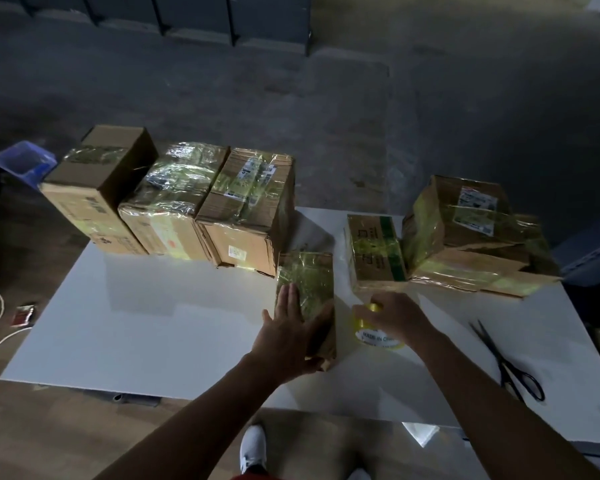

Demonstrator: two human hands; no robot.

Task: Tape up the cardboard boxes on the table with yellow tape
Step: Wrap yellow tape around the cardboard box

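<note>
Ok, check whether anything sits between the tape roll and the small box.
Nothing visible does. The yellow tape roll, held in the right grip, sits just right of the small tape-wrapped cardboard box; only bare white table shows between them.

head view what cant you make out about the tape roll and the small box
Head view:
- yellow tape roll: top hidden under the right hand; free end cannot be seen.
- small box: near end covered by the left hand.
- shipping label, far right: print too small and blurred.
</note>
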